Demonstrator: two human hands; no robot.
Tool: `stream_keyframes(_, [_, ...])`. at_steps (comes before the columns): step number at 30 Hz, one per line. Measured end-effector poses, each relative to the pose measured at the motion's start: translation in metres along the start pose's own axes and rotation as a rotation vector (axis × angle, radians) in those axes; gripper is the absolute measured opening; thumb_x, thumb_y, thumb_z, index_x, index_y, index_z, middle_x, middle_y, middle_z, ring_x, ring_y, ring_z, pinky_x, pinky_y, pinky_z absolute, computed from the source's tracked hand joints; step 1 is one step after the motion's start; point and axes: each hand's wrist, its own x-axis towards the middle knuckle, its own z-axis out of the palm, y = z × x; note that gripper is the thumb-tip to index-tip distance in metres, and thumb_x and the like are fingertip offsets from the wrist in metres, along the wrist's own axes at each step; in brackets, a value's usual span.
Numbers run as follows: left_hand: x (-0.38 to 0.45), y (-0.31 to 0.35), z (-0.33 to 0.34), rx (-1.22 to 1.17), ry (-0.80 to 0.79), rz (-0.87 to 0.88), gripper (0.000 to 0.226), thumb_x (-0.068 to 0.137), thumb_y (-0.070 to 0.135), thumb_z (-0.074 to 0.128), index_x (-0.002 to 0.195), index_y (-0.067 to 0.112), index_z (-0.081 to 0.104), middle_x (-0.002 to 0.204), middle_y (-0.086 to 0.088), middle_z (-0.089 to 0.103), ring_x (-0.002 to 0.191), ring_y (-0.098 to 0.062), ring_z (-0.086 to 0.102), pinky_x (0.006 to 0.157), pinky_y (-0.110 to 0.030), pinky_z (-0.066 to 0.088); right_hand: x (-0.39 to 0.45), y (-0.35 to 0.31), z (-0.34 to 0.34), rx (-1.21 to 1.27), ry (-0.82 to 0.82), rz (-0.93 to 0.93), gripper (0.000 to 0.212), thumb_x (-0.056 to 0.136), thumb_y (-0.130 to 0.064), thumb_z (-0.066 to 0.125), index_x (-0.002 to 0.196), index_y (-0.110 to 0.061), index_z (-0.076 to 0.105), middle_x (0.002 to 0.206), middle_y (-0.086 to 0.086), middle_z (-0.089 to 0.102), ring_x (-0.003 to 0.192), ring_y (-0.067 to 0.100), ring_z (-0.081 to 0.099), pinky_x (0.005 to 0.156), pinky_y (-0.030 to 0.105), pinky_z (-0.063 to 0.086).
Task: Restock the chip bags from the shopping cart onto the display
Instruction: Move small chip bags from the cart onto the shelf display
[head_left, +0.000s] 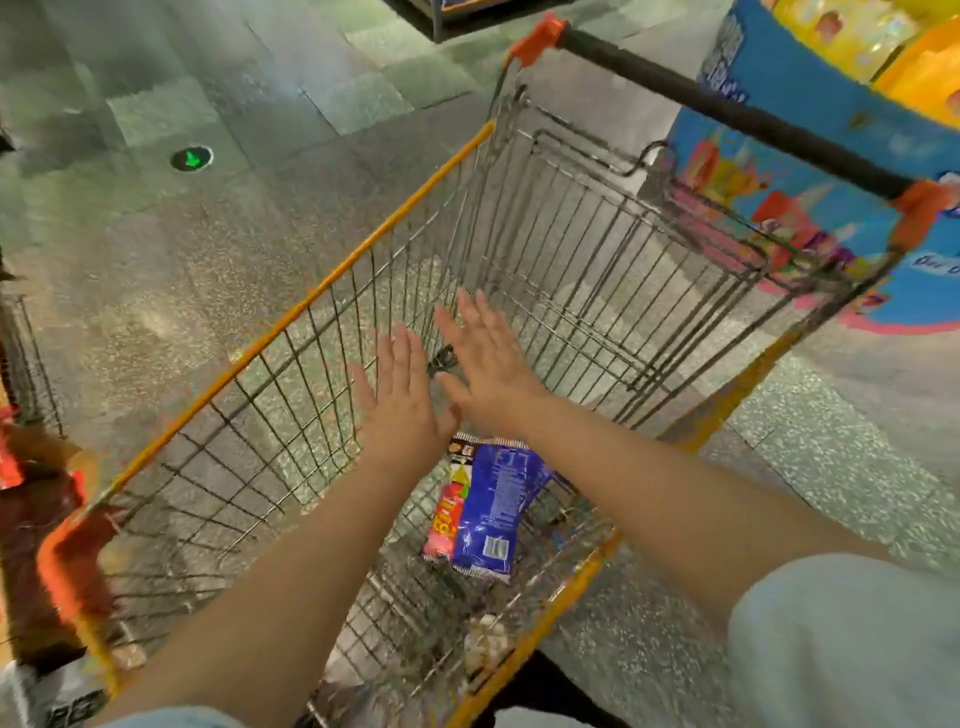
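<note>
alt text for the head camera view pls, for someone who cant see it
Two bare hands, left and right, reach open-fingered into a yellow-rimmed wire shopping cart holding a blue and pink chip bag. A colourful cardboard display stands beyond the cart's black handle.

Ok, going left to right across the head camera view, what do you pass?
Orange cart corner → green floor arrow → left hand → right hand → black cart handle → blue display.

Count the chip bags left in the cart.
2: a blue bag on the cart floor below the hands, and a pink bag partly under its left edge. More may be hidden beneath the arms.
</note>
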Motion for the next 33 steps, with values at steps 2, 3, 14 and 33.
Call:
stream_keyframes(2, [0.006,-0.004,0.024,-0.022,-0.021,0.031,0.087,0.084,0.045,0.044,0.143,0.002,-0.002,0.153,-0.010,-0.008,0.143,-0.024,-0.006,0.109,-0.039,-0.025,0.010,0.009,0.017,-0.068,0.011,0.033,0.069,0.101,-0.040,0.032,0.145,-0.022,-0.017,0.157,0.012,-0.019,0.144,0.026,-0.021,0.116,0.040,-0.015])
stream_keyframes(3, [0.009,-0.006,0.034,-0.034,-0.017,0.050,0.088,0.081,0.045,0.043,0.144,0.002,-0.001,0.154,-0.010,-0.006,0.143,-0.023,-0.005,0.110,-0.040,-0.022,0.013,0.012,0.028,-0.085,0.020,0.048,0.068,0.100,-0.041,0.031,0.148,-0.021,-0.012,0.158,0.013,-0.017,0.145,0.028,-0.018,0.116,0.039,-0.015])
stream_keyframes(14, [-0.030,-0.052,0.151,0.000,-0.228,0.168,0.096,0.080,0.056,0.044,0.147,-0.001,0.008,0.155,-0.017,0.005,0.145,-0.024,-0.007,0.112,-0.043,-0.011,0.019,0.035,0.096,-0.134,-0.092,0.359,0.071,0.101,-0.041,0.034,0.150,-0.027,-0.015,0.158,0.010,-0.020,0.144,0.025,-0.022,0.112,0.038,-0.018])
stream_keyframes(33, [-0.074,-0.090,0.267,-0.140,-0.637,0.093,0.060,0.094,0.036,0.051,0.149,0.029,0.026,0.160,-0.003,0.003,0.147,-0.023,-0.002,0.119,-0.046,0.003,0.027,0.036,0.071,-0.203,-0.036,0.365,0.071,0.100,-0.050,0.026,0.146,-0.029,-0.024,0.156,0.012,-0.023,0.142,0.026,-0.027,0.117,0.046,-0.013])
